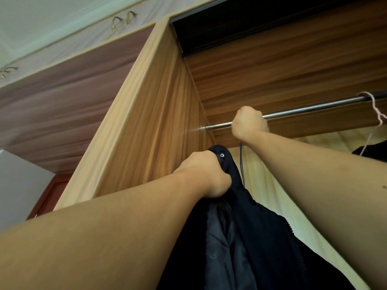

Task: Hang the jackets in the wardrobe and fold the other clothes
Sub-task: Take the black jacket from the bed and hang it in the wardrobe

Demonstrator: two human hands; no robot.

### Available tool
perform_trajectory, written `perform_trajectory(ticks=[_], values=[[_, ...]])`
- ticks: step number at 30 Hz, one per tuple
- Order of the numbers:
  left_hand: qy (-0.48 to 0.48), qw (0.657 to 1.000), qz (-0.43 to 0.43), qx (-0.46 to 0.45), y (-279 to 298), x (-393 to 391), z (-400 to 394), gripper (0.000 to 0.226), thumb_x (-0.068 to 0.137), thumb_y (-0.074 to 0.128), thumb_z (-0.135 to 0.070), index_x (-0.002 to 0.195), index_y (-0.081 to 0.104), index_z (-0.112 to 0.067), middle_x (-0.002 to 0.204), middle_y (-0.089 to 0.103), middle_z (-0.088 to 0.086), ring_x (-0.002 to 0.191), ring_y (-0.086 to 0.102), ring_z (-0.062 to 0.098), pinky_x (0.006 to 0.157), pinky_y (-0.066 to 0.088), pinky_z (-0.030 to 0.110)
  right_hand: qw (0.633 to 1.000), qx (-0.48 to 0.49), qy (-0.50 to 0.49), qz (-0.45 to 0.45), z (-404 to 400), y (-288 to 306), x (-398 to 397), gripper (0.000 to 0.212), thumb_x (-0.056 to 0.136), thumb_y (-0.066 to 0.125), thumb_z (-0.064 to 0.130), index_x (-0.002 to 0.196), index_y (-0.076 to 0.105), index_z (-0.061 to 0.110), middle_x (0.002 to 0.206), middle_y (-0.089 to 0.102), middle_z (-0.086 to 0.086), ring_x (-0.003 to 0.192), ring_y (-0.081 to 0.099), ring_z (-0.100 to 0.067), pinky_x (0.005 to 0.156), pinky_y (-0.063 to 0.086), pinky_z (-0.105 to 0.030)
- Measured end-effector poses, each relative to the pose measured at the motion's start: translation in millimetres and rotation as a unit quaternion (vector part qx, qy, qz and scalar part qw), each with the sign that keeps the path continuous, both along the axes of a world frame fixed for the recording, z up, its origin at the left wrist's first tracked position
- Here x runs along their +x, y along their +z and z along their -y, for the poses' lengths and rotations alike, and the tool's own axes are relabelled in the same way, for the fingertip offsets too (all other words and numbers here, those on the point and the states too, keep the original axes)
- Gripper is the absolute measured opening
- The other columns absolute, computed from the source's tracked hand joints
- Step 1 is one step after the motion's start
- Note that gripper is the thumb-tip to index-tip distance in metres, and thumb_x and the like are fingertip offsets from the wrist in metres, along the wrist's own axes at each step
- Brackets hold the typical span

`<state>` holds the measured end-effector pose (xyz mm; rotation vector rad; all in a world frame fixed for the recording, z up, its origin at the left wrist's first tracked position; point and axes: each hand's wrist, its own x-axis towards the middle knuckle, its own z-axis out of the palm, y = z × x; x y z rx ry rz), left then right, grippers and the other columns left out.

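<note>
Nearest the camera, a dark jacket [251, 237] is seen hanging down between the two raised forearms, its lining showing on the left side and its zip edge on the right. Its upper part, near the collar, is gripped by the left hand [205, 174], whose fingers are curled tightly into the cloth. A thin blue hanger wire [241, 162] is seen rising from just beside the collar toward the right hand [249, 124], which is closed in a fist at the metal rail [303, 110]; whether the fist is wrapped round the rail itself or round the hanger's hook cannot be told, as the fingers are hidden behind the knuckles. The rail is run from left to right across the wardrobe [150, 114], and the jacket is held directly beneath its left end, close to the wooden side panel. The right hand is judged the nearer one to the rail, so the hooking would fall to it while the weight is carried from below by the left. Farther right along the rail, a pink hanger [377, 109] is already hooked on, with a dark garment [374, 149] beneath it.
</note>
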<state>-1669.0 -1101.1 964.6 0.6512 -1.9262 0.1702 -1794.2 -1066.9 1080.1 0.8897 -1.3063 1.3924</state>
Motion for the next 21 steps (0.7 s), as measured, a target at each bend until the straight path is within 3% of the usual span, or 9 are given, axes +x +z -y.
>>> perform_trajectory(ticks=[2,5,7,8,10,13,16,19,21], values=[[0.001,1.0,0.002,0.0,0,-1,0,0.029,0.083,0.066,-0.033,0.07,0.048,-0.014,0.074,0.054,0.001,0.06,0.054,0.018,0.046,0.034,0.023,1.0,0.004,0.006,0.006,-9,8,-14,0.021,0.096,0.042,0.018,0.097,0.062,0.01,0.106,0.066,-0.016,0.098,0.063,-0.037,0.075,0.041,-0.032],[0.0,1.0,0.003,-0.002,0,-2,0,0.031,0.083,0.066,-0.032,0.067,0.047,-0.014,0.07,0.053,0.0,0.057,0.052,0.017,0.045,0.032,0.023,0.997,0.008,0.056,0.054,-28,26,-31,0.02,0.093,0.049,0.011,0.081,0.062,0.002,0.084,0.072,-0.014,0.059,0.07,-0.025,0.058,0.056,-0.029],[-0.004,1.0,0.007,-0.004,-1,-4,-1,0.03,0.083,0.066,-0.031,0.066,0.049,-0.014,0.069,0.053,0.0,0.055,0.052,0.016,0.044,0.032,0.022,0.984,0.013,0.152,0.095,-44,33,-49,0.017,0.095,0.049,0.009,0.091,0.061,-0.003,0.09,0.07,-0.014,0.035,0.061,-0.015,0.038,0.051,-0.023],[-0.005,1.0,0.009,-0.005,-2,-5,-1,0.029,0.082,0.066,-0.031,0.066,0.049,-0.014,0.069,0.053,0.0,0.055,0.052,0.016,0.044,0.032,0.022,0.973,0.019,0.204,0.11,-51,35,-58,0.018,0.095,0.048,0.007,0.103,0.059,-0.004,0.097,0.066,-0.015,0.032,0.058,-0.011,0.035,0.049,-0.022],[-0.003,1.0,0.012,-0.007,-2,-5,0,0.027,0.082,0.065,-0.031,0.067,0.05,-0.015,0.07,0.054,0.0,0.057,0.054,0.017,0.045,0.034,0.023,0.946,-0.006,0.284,0.155,-58,31,-76,0.026,0.095,0.045,0.005,0.119,0.055,0.001,0.108,0.065,-0.013,0.041,0.064,-0.017,0.04,0.055,-0.027],[0.004,1.0,0.012,-0.012,-3,-5,-1,0.025,0.082,0.065,-0.031,0.069,0.051,-0.015,0.073,0.056,0.0,0.062,0.056,0.018,0.047,0.036,0.024,0.912,-0.067,0.344,0.214,-58,14,-101,0.024,0.093,0.043,0.0,0.114,0.056,0.004,0.119,0.064,-0.015,0.07,0.07,-0.037,0.058,0.06,-0.041],[0.012,1.0,0.013,-0.016,-5,-4,0,0.023,0.082,0.066,-0.031,0.071,0.054,-0.014,0.075,0.057,0.0,0.065,0.058,0.018,0.048,0.039,0.025,0.905,-0.045,0.381,0.182,-55,-14,-118,0.022,0.095,0.042,-0.003,0.111,0.055,0.001,0.116,0.062,-0.018,0.089,0.069,-0.038,0.05,0.059,-0.031],[0.016,1.0,0.021,-0.001,-10,-3,-2,0.026,0.081,0.069,-0.035,0.073,0.056,-0.014,0.077,0.059,0.0,0.068,0.059,0.017,0.053,0.047,0.026,0.894,-0.119,0.398,0.168,-52,-53,-130,0.021,0.098,0.034,0.005,0.108,0.051,0.012,0.106,0.066,-0.012,0.067,0.066,-0.028,0.044,0.054,-0.027],[0.017,0.999,0.028,0.012,-14,-1,-5,0.029,0.08,0.071,-0.039,0.079,0.06,-0.013,0.082,0.062,0.002,0.074,0.062,0.019,0.063,0.053,0.03,0.898,-0.094,0.373,0.212,-49,-85,-142,0.022,0.095,0.04,0.01,0.108,0.057,0.011,0.086,0.07,-0.004,0.056,0.059,-0.017,0.048,0.048,-0.025]])
